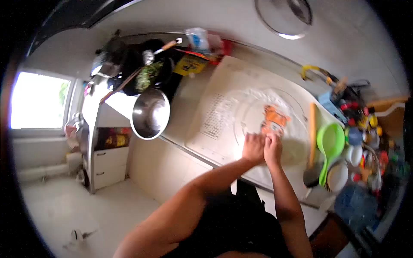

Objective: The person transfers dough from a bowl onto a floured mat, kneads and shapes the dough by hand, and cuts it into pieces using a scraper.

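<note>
My left hand (254, 147) and my right hand (273, 148) are side by side over the near part of a pale mat (202, 146) with printed circles and text. Both have their fingers curled together; whatever is between them is too small to make out. Just beyond the fingertips lies an orange cartoon-animal print (275, 118), with clear crinkled plastic (254, 93) around it. To the right of the hands a wooden rolling pin (312, 133) rests along the mat's edge.
A steel bowl (150, 114) stands left, below a black pan of chopped greens (149, 76). A yellow packet (190, 65) lies behind. Right of the rolling pin are a green strainer (330, 139), a white bowl (337, 176), a blue box (332, 105) and several bottles.
</note>
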A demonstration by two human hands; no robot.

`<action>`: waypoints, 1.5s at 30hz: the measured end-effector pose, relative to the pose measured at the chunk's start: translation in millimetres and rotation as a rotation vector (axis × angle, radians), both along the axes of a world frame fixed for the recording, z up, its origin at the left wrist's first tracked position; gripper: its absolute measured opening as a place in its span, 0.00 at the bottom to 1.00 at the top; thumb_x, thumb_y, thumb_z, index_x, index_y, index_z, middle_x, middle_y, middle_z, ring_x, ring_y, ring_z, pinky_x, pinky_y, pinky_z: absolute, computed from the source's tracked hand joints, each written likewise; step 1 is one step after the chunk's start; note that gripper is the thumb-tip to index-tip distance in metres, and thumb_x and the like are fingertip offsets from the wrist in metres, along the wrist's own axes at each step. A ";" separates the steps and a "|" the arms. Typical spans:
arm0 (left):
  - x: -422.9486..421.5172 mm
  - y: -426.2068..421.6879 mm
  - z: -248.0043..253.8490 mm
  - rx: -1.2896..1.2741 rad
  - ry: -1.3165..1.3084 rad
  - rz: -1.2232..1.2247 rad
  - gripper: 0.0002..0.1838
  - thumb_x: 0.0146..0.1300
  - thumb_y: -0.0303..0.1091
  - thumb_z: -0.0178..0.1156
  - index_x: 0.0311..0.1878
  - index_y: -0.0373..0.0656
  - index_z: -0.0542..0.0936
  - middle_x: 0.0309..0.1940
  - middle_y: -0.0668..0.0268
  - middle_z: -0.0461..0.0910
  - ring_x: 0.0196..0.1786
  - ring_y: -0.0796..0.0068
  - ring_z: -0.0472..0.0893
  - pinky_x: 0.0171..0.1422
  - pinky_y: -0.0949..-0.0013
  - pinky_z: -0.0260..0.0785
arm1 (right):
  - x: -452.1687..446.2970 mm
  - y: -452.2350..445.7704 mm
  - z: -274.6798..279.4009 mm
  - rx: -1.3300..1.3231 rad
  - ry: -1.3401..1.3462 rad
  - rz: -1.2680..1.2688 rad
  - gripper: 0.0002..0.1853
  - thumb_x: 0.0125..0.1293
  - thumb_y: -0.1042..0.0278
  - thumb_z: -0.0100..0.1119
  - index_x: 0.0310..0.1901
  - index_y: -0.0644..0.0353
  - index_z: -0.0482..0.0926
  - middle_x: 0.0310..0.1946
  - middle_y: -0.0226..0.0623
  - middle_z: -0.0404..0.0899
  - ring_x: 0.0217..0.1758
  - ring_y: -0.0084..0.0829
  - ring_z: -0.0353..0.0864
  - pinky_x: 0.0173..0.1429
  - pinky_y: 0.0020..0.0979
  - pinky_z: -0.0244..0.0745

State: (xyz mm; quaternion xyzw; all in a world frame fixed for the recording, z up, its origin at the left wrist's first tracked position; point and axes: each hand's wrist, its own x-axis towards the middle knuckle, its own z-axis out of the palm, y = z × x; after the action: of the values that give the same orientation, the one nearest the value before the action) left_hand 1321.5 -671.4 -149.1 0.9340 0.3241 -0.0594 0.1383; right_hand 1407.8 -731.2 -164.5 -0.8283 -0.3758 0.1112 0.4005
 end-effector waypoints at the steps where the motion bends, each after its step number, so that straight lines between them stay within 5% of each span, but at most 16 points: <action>1: -5.5 -2.9 -11.3 0.050 -0.062 -0.003 0.25 0.57 0.45 0.50 0.57 0.44 0.72 0.56 0.61 0.73 0.61 0.60 0.67 0.67 0.45 0.49 | 0.6 3.8 -8.4 -0.008 0.014 0.028 0.07 0.65 0.70 0.49 0.37 0.63 0.75 0.36 0.47 0.79 0.40 0.48 0.78 0.45 0.42 0.72; 9: 57.6 38.4 10.5 -0.219 0.069 -0.037 0.25 0.60 0.47 0.47 0.61 0.54 0.71 0.56 0.63 0.68 0.63 0.63 0.64 0.70 0.53 0.47 | 58.6 31.6 -17.0 -0.347 0.183 -0.059 0.13 0.67 0.62 0.46 0.38 0.65 0.73 0.33 0.57 0.78 0.38 0.58 0.77 0.43 0.49 0.71; 16: 95.4 48.7 -16.7 -0.027 -0.275 -0.010 0.13 0.60 0.45 0.49 0.42 0.50 0.77 0.44 0.63 0.75 0.52 0.62 0.72 0.56 0.58 0.60 | 90.6 26.7 -34.1 -0.257 0.206 -0.204 0.16 0.66 0.60 0.45 0.33 0.65 0.76 0.32 0.56 0.78 0.37 0.59 0.76 0.42 0.49 0.70; 19: 106.2 56.9 -36.0 -0.074 -0.139 0.063 0.18 0.63 0.47 0.53 0.52 0.48 0.75 0.50 0.61 0.74 0.54 0.61 0.72 0.54 0.57 0.66 | 78.9 32.4 -28.6 -0.309 0.239 -0.299 0.18 0.66 0.59 0.46 0.33 0.65 0.79 0.31 0.56 0.79 0.37 0.57 0.77 0.43 0.48 0.70; 21: 103.3 79.0 -54.0 -0.604 -0.370 0.412 0.16 0.61 0.45 0.56 0.46 0.46 0.78 0.45 0.57 0.77 0.47 0.56 0.77 0.47 0.56 0.70 | 77.2 35.7 -24.5 -0.185 0.216 -0.210 0.20 0.67 0.56 0.46 0.32 0.62 0.82 0.30 0.54 0.80 0.37 0.55 0.79 0.43 0.48 0.72; 23: 83.0 108.9 -24.0 -0.501 -0.399 0.375 0.18 0.61 0.49 0.55 0.40 0.42 0.80 0.39 0.53 0.81 0.42 0.52 0.80 0.47 0.57 0.72 | 71.1 46.9 -27.3 -0.305 0.152 -0.190 0.20 0.67 0.54 0.45 0.32 0.60 0.83 0.30 0.53 0.80 0.37 0.54 0.80 0.43 0.47 0.72; 25: 58.4 117.7 -11.9 -0.366 -0.125 0.453 0.19 0.60 0.49 0.53 0.40 0.42 0.81 0.40 0.49 0.81 0.45 0.49 0.80 0.51 0.55 0.70 | 63.0 51.9 -23.3 -0.417 0.073 -0.141 0.21 0.68 0.52 0.45 0.32 0.59 0.84 0.29 0.52 0.81 0.37 0.53 0.80 0.43 0.47 0.73; 27: 38.4 104.8 -8.9 -0.446 -0.082 0.473 0.20 0.61 0.49 0.51 0.37 0.40 0.81 0.38 0.49 0.81 0.45 0.49 0.80 0.51 0.53 0.70 | 58.7 60.3 -13.2 -0.477 0.234 -0.182 0.25 0.68 0.48 0.43 0.33 0.60 0.83 0.30 0.53 0.81 0.39 0.54 0.80 0.44 0.46 0.74; 29: 32.3 92.7 1.4 -0.559 -0.119 0.530 0.21 0.62 0.50 0.52 0.36 0.38 0.80 0.37 0.48 0.81 0.45 0.49 0.80 0.51 0.52 0.69 | 47.0 48.5 18.2 -0.407 0.247 -0.176 0.22 0.66 0.52 0.49 0.28 0.64 0.81 0.26 0.53 0.79 0.36 0.54 0.79 0.42 0.48 0.73; 31: 21.8 72.8 33.0 -0.422 -0.081 0.339 0.18 0.61 0.46 0.53 0.38 0.40 0.80 0.39 0.49 0.81 0.42 0.45 0.79 0.49 0.51 0.70 | 21.7 28.5 44.2 -0.093 -0.009 0.048 0.15 0.64 0.60 0.54 0.26 0.64 0.76 0.24 0.50 0.77 0.32 0.53 0.77 0.39 0.49 0.70; 33: 6.8 42.4 46.9 -0.217 -0.083 0.129 0.13 0.58 0.41 0.53 0.36 0.42 0.81 0.45 0.52 0.80 0.46 0.48 0.78 0.52 0.54 0.69 | -0.7 1.7 28.8 -0.011 -0.133 0.173 0.09 0.57 0.68 0.54 0.35 0.64 0.73 0.37 0.50 0.74 0.41 0.52 0.73 0.49 0.48 0.66; 37: -43.0 -10.0 11.9 0.002 -0.531 -0.077 0.19 0.53 0.36 0.57 0.49 0.44 0.78 0.52 0.59 0.75 0.56 0.56 0.72 0.60 0.53 0.62 | -30.9 -40.9 4.4 0.095 -0.272 0.255 0.17 0.61 0.69 0.48 0.50 0.68 0.72 0.51 0.49 0.71 0.56 0.50 0.70 0.61 0.50 0.62; 41: -28.2 -8.0 0.8 0.082 -0.465 -0.013 0.21 0.53 0.40 0.56 0.50 0.43 0.77 0.50 0.58 0.76 0.55 0.56 0.72 0.61 0.54 0.61 | -18.5 -27.2 -8.6 0.009 -0.282 0.217 0.15 0.62 0.68 0.47 0.49 0.64 0.73 0.50 0.45 0.72 0.56 0.46 0.70 0.60 0.48 0.62; 45: 21.9 47.1 -11.3 0.009 -0.302 0.158 0.12 0.57 0.42 0.56 0.40 0.48 0.79 0.41 0.69 0.77 0.49 0.64 0.72 0.56 0.56 0.59 | 22.8 34.8 -11.0 -0.138 -0.302 0.032 0.08 0.60 0.65 0.51 0.38 0.55 0.75 0.42 0.36 0.75 0.50 0.41 0.72 0.54 0.45 0.62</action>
State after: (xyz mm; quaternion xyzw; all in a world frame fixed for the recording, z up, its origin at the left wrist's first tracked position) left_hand 1343.4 -624.3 -160.5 0.9045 0.3723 0.0943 0.1854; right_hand 1430.5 -696.3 -175.5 -0.8550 -0.4366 0.0174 0.2795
